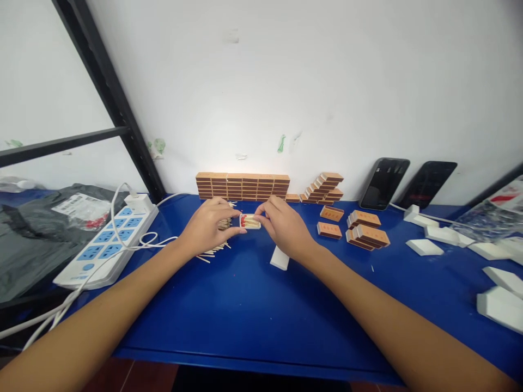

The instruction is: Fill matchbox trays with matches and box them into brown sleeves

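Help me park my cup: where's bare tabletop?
Between the forearms, the near blue tabletop is mostly bare; another patch lies between the right forearm and the white pieces. Crowded: the loose matches, the stacked matchboxes, and the power strip at left.

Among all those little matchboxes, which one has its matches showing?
The white tray between the left hand and right hand: red-tipped matches lie visible inside, whereas the stacked brown boxes show only their outsides.
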Tool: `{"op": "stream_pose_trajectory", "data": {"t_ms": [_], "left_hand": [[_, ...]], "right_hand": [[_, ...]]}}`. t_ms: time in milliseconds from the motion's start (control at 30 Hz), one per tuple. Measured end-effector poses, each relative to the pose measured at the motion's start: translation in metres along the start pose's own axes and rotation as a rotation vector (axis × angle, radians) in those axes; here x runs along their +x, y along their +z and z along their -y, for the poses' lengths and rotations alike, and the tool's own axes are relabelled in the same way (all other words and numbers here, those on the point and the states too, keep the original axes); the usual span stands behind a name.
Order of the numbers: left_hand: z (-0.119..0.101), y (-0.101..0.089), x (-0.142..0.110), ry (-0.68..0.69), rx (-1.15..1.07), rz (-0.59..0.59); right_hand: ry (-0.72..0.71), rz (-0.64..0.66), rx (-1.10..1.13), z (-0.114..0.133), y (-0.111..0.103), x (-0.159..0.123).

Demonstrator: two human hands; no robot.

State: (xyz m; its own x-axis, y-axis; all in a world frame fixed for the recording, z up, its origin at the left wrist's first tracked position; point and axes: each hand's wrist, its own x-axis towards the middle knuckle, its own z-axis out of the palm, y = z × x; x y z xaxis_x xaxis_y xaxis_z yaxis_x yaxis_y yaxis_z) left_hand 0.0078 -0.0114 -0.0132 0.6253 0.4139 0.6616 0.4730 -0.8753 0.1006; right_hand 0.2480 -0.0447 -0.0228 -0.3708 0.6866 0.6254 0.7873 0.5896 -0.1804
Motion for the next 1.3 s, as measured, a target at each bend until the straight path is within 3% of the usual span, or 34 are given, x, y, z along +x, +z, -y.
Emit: {"op": "stream_pose_trajectory", "data": {"t_ms": [933,1300], "left_hand": [[-0.0007,-0.0012,0.0009,-0.001,-0.006,0.020],[-0.0004,0.0007,-0.0008,0.013,0.008,0.025]], "right_hand": [[-0.018,0.020,0.032,-0.0007,-0.0028,0.0020],[-0.048,0.122,0.065,-0.0051,-0.0048,0.0006]]}}
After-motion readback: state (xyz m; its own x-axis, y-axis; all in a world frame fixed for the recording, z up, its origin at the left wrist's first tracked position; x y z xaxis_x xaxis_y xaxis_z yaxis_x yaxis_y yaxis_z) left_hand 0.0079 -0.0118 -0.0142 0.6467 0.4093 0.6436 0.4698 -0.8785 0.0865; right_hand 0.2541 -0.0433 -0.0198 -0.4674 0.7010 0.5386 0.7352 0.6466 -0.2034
